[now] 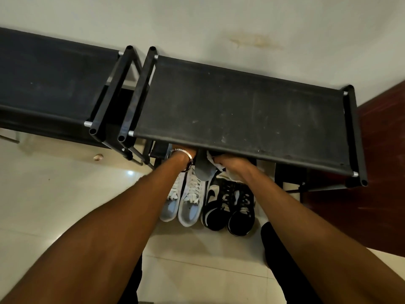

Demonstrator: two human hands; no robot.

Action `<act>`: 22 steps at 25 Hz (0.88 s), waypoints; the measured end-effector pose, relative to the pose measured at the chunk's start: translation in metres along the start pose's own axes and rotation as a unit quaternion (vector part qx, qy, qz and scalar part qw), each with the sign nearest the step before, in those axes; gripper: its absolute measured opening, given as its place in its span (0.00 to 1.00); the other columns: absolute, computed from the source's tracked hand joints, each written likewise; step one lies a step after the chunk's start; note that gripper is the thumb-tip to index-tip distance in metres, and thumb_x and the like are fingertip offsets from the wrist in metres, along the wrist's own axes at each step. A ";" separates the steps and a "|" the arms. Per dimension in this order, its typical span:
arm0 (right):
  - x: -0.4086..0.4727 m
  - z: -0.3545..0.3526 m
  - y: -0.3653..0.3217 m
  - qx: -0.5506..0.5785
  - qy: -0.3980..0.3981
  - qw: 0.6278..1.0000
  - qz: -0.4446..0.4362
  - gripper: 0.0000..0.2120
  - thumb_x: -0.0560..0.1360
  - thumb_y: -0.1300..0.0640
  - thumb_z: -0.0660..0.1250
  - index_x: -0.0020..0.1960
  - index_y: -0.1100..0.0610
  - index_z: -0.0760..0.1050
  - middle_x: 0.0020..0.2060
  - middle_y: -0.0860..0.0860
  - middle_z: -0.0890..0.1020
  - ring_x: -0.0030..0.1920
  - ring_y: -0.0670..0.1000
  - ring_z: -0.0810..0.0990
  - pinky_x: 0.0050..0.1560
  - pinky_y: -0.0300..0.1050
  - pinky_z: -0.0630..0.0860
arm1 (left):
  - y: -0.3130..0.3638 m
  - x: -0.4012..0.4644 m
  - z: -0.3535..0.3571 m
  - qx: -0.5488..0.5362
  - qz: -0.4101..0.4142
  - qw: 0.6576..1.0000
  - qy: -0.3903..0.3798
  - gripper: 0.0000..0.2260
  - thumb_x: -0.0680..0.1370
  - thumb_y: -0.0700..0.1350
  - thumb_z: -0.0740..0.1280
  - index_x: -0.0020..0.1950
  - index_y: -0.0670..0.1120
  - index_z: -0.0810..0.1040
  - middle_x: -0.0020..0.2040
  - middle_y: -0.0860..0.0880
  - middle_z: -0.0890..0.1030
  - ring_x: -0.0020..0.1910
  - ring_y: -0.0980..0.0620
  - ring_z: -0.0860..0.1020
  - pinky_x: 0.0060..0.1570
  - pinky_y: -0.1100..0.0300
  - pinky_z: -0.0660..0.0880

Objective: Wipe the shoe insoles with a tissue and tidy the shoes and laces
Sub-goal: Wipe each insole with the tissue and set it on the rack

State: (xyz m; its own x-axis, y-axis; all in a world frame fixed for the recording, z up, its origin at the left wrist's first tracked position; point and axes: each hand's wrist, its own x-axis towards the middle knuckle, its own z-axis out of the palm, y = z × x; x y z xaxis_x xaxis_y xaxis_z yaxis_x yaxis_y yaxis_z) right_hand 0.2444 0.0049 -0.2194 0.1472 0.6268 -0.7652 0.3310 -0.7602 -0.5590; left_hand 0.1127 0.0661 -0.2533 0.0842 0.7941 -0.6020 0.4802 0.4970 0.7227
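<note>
Down below, pale glossy floor tiles [65, 216] meet a stained off-white wall [219, 23], with a dark red panel [381, 150] at the right. Two black fabric-topped shoe racks [241, 110] stand side by side against the wall. Both hands reach under the right rack's top shelf: the left hand [182, 153], a bangle at its wrist, is mostly hidden, so its grip cannot be told; the right hand [225, 161] pinches a white tissue [213, 160] beside a grey insole [205, 172]. White-and-blue sneakers [186, 202] and black-and-white sneakers [230, 205] sit on the floor beneath.

Dusty matt black cloth shelf [241, 110] above glossy floor tiles [54, 194].
</note>
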 end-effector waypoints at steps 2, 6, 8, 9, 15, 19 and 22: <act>0.004 -0.001 0.000 0.028 -0.015 0.999 0.000 0.15 0.78 0.71 0.60 0.40 0.54 0.72 0.42 0.47 0.75 0.45 0.43 0.74 0.39 0.30 0.70 | -0.004 0.007 0.004 0.012 0.011 1.000 0.010 0.23 0.76 0.57 0.66 0.68 0.48 0.71 0.66 0.45 0.74 0.64 0.43 0.72 0.67 0.46 0.70; 0.014 -0.003 0.009 0.083 -0.056 0.995 0.003 0.15 0.79 0.73 0.57 0.42 0.58 0.74 0.40 0.50 0.76 0.43 0.45 0.75 0.31 0.28 0.72 | -0.011 0.010 0.011 0.015 -0.002 1.000 0.001 0.16 0.79 0.51 0.65 0.65 0.46 0.73 0.61 0.49 0.76 0.59 0.47 0.73 0.62 0.53 0.71; 0.022 0.001 0.012 0.077 -0.043 0.996 0.015 0.10 0.78 0.71 0.61 0.47 0.60 0.77 0.44 0.54 0.78 0.51 0.53 0.79 0.41 0.35 0.75 | -0.015 0.010 0.013 0.017 -0.012 1.000 0.003 0.15 0.78 0.50 0.67 0.63 0.46 0.76 0.60 0.46 0.79 0.57 0.45 0.76 0.61 0.48 0.74; 0.025 0.003 0.014 0.047 -0.030 0.998 0.010 0.07 0.77 0.69 0.63 0.47 0.60 0.77 0.46 0.56 0.79 0.53 0.55 0.79 0.47 0.39 0.77 | -0.018 0.011 0.015 0.016 -0.018 1.000 0.000 0.14 0.77 0.50 0.68 0.61 0.46 0.76 0.59 0.45 0.80 0.56 0.44 0.77 0.60 0.47 0.75; 0.026 0.007 0.021 0.009 0.039 0.999 -0.024 0.09 0.73 0.64 0.72 0.53 0.60 0.78 0.53 0.57 0.81 0.55 0.54 0.80 0.62 0.49 0.77 | -0.020 0.014 0.014 0.024 -0.013 0.999 0.017 0.08 0.77 0.45 0.68 0.54 0.47 0.77 0.54 0.44 0.81 0.54 0.43 0.78 0.58 0.47 0.77; 0.008 -0.002 0.021 -0.002 0.072 0.996 -0.051 0.11 0.73 0.66 0.71 0.55 0.62 0.78 0.52 0.54 0.81 0.55 0.53 0.80 0.61 0.46 0.76 | -0.018 0.000 0.010 0.023 -0.024 0.998 0.056 0.04 0.77 0.41 0.66 0.48 0.42 0.79 0.51 0.38 0.82 0.53 0.37 0.79 0.56 0.46 0.77; -0.013 -0.011 0.028 -0.008 0.068 0.994 -0.084 0.16 0.73 0.69 0.69 0.60 0.59 0.78 0.50 0.48 0.80 0.54 0.49 0.79 0.57 0.39 0.74 | -0.008 -0.023 0.010 0.050 0.005 0.996 0.074 0.07 0.77 0.38 0.65 0.51 0.37 0.80 0.50 0.36 0.82 0.52 0.38 0.79 0.54 0.48 0.77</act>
State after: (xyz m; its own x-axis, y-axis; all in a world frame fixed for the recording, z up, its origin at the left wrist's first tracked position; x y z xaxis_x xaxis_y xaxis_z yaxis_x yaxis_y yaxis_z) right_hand 0.2618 -0.0228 -0.2219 0.2137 0.7626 -0.6106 0.3769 -0.6410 -0.6686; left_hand 0.1160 0.0402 -0.2491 -0.0376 0.8456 -0.5325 0.5645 0.4577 0.6869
